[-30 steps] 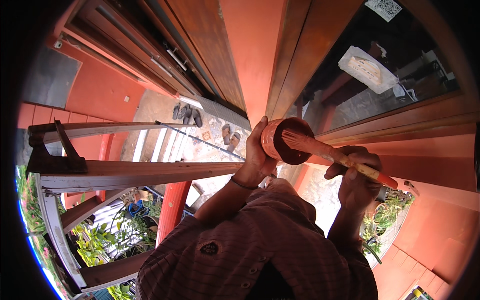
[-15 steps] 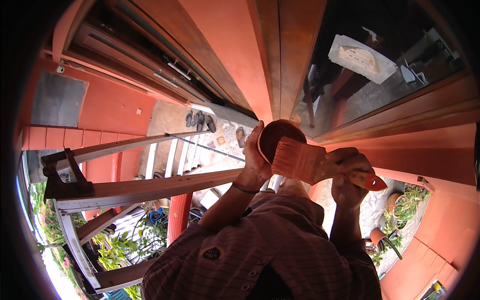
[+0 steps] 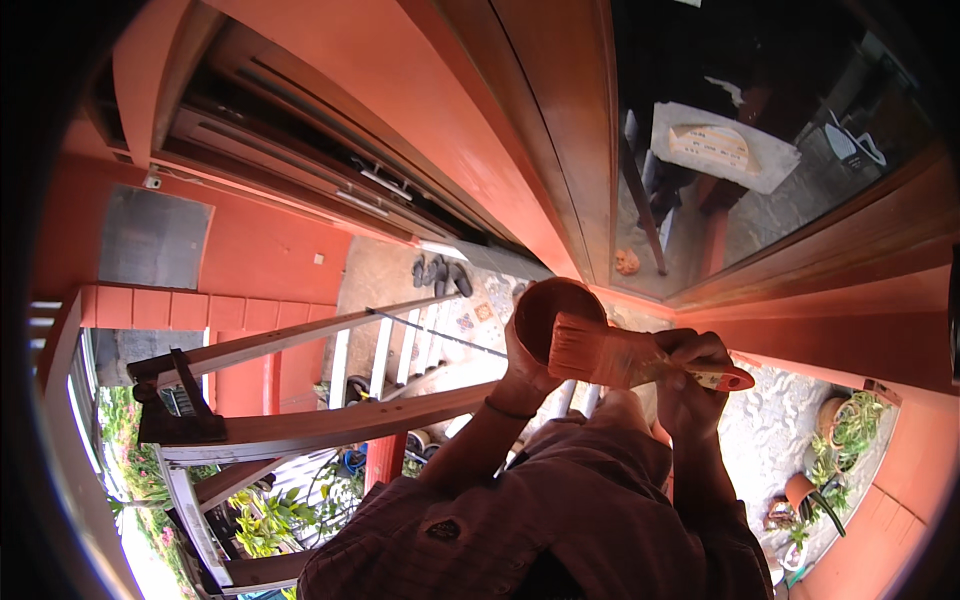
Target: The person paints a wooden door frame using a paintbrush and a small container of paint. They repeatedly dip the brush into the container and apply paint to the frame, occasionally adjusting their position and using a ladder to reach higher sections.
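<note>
My left hand (image 3: pixel 526 368) is wrapped around a round, open paint pot (image 3: pixel 558 300) with a reddish inside. In my right hand (image 3: pixel 694 392) is a wide flat paintbrush (image 3: pixel 612 352), gripped by its handle, whose red tip sticks out past my fingers. The brush lies nearly level, with its coral-coloured bristles over the near rim of the pot. Whether the bristles touch the rim, I cannot tell. How much paint the pot holds does not show.
A wooden stepladder (image 3: pixel 330 422) stands at my left. Ahead rise a coral wall post (image 3: pixel 450 120) and a wood-framed window (image 3: pixel 740 130) with a paper on the glass. Sandals (image 3: pixel 440 274) lie on the floor below; potted plants (image 3: pixel 845 430) stand at the right.
My view has turned, so the ladder, window and floor sit further right and lower in it. Both hands keep their hold, with the brush still at the pot.
</note>
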The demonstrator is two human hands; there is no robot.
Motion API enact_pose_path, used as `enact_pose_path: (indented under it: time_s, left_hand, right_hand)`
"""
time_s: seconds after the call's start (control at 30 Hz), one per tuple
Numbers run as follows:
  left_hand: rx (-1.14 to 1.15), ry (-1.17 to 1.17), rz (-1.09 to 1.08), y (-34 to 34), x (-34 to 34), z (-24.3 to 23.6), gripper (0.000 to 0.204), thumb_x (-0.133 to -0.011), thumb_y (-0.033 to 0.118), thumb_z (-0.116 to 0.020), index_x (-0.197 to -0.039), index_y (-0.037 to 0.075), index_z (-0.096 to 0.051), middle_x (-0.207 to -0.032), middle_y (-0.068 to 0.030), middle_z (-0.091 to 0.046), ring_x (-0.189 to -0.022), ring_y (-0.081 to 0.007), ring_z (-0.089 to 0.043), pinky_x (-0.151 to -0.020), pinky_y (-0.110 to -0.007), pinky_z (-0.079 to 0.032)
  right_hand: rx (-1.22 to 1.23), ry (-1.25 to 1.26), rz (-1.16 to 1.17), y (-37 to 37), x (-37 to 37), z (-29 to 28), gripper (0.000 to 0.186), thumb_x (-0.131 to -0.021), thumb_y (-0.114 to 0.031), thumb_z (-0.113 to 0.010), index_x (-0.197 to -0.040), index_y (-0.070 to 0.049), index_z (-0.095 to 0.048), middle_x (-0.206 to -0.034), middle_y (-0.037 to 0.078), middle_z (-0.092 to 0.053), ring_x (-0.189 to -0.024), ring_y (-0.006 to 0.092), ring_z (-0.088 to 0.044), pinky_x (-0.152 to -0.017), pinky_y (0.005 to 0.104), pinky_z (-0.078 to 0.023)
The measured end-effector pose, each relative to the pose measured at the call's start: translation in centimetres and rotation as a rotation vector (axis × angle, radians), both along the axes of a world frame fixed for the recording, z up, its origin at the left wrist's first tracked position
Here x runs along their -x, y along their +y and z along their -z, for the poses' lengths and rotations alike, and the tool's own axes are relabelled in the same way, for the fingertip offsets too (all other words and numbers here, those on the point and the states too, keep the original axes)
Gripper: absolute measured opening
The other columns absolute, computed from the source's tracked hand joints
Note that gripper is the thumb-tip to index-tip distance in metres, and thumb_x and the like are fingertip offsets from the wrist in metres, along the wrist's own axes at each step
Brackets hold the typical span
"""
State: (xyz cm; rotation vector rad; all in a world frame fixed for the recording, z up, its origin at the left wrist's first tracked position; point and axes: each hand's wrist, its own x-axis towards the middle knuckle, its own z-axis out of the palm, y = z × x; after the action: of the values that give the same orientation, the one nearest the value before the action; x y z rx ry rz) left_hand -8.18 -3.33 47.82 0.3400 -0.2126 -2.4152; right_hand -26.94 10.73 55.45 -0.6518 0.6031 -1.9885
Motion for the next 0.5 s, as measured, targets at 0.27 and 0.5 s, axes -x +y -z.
enact_pose_path:
  time_s: [0.27, 0.5]
  left_hand:
    - [-0.141, -0.027, -0.108, -1.4, -0.2, -0.2, 0.056, -0.109, 0.053, -0.049, -0.138, 0.009, -0.068, -0.138, -0.0134, -0.071, -0.131, -0.0392, -0.064, -0.113, -0.055, -0.052]
    - [-0.136, 0.295, 0.071, -0.4, -2.2, -2.8, 0.065, -0.108, 0.058, -0.058, -0.145, 0.005, -0.057, -0.143, -0.0162, -0.061, -0.138, -0.0351, -0.055, -0.112, -0.054, -0.051]
  right_hand:
    - [0.055, -0.346, -0.069, -3.8, -1.1, -1.1, 0.025, -0.101, -0.008, -0.069, -0.122, -0.006, -0.056, -0.133, 0.019, -0.065, -0.126, 0.0344, -0.066, -0.107, 0.0568, -0.058]
    - [0.442, -0.245, 0.028, -13.0, -1.3, -6.7, 0.034, -0.096, 0.005, -0.07, -0.125, -0.005, -0.056, -0.136, 0.023, -0.065, -0.131, 0.0335, -0.065, -0.111, 0.0487, -0.054]
